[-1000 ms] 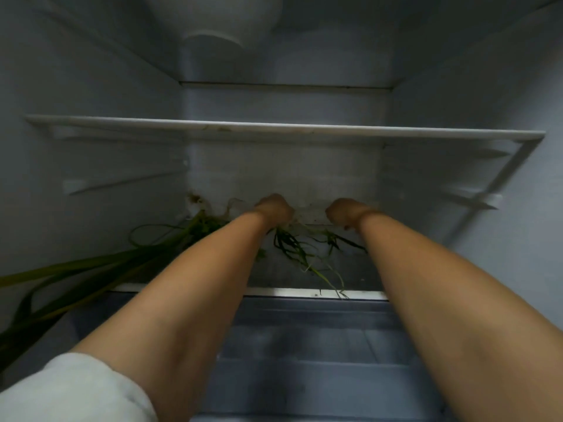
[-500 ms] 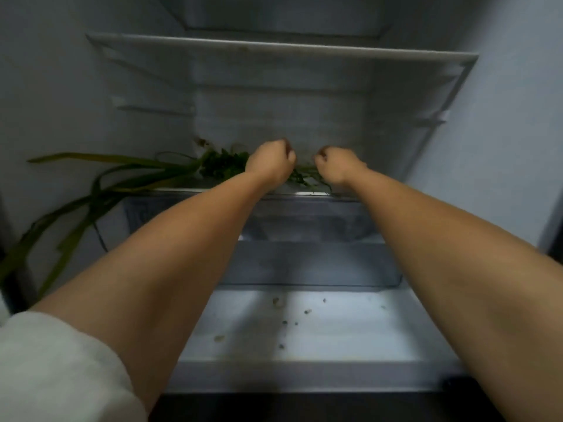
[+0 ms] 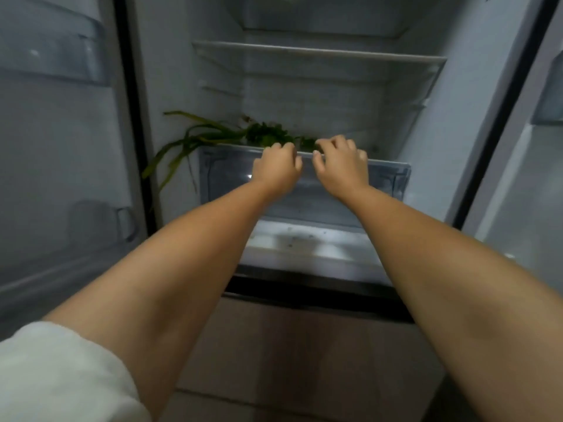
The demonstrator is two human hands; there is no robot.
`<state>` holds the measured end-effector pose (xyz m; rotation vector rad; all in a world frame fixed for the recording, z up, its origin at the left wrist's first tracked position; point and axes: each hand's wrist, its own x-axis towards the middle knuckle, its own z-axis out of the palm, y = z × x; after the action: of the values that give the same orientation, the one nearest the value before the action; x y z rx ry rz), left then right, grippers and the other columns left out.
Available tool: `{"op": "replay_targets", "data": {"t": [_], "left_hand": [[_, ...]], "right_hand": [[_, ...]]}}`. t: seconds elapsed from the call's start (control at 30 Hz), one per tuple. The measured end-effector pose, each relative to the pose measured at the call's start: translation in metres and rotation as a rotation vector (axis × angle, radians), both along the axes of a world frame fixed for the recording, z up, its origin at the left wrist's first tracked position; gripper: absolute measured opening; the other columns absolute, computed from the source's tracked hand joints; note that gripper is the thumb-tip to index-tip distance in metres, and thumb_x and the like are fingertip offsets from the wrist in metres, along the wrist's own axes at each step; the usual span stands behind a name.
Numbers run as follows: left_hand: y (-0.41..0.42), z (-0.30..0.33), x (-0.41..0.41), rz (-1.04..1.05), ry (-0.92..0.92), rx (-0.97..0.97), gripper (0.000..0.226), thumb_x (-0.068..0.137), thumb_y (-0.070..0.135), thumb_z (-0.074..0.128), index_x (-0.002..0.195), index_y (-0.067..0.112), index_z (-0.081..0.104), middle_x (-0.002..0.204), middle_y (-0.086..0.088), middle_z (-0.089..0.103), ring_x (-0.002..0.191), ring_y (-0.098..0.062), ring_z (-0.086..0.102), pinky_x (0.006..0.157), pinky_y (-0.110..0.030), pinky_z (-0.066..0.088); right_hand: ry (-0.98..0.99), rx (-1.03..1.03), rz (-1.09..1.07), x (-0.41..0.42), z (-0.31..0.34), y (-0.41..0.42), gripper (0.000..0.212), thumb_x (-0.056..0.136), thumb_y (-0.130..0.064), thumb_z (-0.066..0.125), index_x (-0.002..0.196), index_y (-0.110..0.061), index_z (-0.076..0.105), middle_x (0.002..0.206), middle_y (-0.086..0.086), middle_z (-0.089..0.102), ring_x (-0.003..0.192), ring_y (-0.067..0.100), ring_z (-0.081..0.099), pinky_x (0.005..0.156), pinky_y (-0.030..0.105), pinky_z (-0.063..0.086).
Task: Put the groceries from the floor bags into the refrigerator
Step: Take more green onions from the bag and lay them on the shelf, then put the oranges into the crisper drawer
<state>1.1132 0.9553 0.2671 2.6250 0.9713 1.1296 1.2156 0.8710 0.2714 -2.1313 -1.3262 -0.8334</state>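
two hands (image 3: 307, 166) by greens (image 3: 265, 135)

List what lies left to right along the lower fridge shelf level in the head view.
Left door bin → long green leaves → leafy herbs → left hand → right hand → right door.

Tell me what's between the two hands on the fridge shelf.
In the head view, dark leafy greens show in the gap between the left hand and right hand.
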Motion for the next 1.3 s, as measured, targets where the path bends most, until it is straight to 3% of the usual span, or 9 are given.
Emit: {"op": "replay_targets", "data": {"t": [0.33, 0.47, 0.77, 1.0, 1.3], "left_hand": [[-0.086, -0.082, -0.148, 0.079, 0.095, -0.106, 0.035, 0.099, 0.028, 0.039, 0.125, 0.009, 0.051, 0.125, -0.014, 0.052, 0.113, -0.031, 0.049, 0.091, -0.041, 0.044], [-0.114, -0.108, -0.199, 0.13, 0.127, -0.158, 0.034, 0.098, 0.028, 0.04, 0.124, 0.01, 0.053, 0.126, -0.015, 0.053, 0.117, -0.033, 0.047, 0.091, -0.04, 0.043], [-0.188, -0.194, -0.366, 0.175, 0.242, -0.246, 0.033, 0.097, 0.03, 0.04, 0.117, 0.01, 0.055, 0.118, -0.014, 0.055, 0.109, -0.034, 0.052, 0.089, -0.043, 0.045], [-0.234, -0.261, -0.506, 0.37, 0.274, -0.403, 0.032, 0.097, 0.032, 0.04, 0.117, 0.013, 0.056, 0.117, -0.01, 0.058, 0.106, -0.027, 0.055, 0.089, -0.044, 0.049], [-0.33, -0.319, -0.701, 0.759, 0.22, -0.584, 0.036, 0.099, 0.031, 0.036, 0.122, 0.012, 0.055, 0.121, -0.008, 0.057, 0.109, -0.025, 0.054, 0.092, -0.04, 0.047]], "right_hand": [[0.118, -0.103, 0.123, -0.123, -0.076, -0.077, 0.04, 0.101, -0.031, 0.034, 0.137, -0.019, 0.047, 0.132, 0.006, 0.05, 0.123, 0.026, 0.043, 0.1, 0.04, 0.031], [0.098, -0.174, 0.123, -0.163, -0.106, -0.11, 0.039, 0.1, -0.03, 0.037, 0.134, -0.019, 0.05, 0.13, 0.007, 0.052, 0.122, 0.027, 0.044, 0.098, 0.04, 0.032], [0.286, -0.255, 0.097, -0.301, -0.197, -0.19, 0.035, 0.099, -0.03, 0.038, 0.128, -0.02, 0.055, 0.129, 0.007, 0.054, 0.119, 0.028, 0.047, 0.097, 0.039, 0.033], [0.223, -0.488, 0.267, -0.427, -0.263, -0.212, 0.033, 0.097, -0.032, 0.041, 0.123, -0.019, 0.058, 0.123, 0.007, 0.057, 0.114, 0.029, 0.051, 0.094, 0.038, 0.035], [0.104, -0.672, 0.644, -0.591, -0.308, -0.221, 0.033, 0.098, -0.032, 0.039, 0.124, -0.021, 0.056, 0.121, 0.006, 0.057, 0.112, 0.027, 0.052, 0.092, 0.036, 0.035]]}}
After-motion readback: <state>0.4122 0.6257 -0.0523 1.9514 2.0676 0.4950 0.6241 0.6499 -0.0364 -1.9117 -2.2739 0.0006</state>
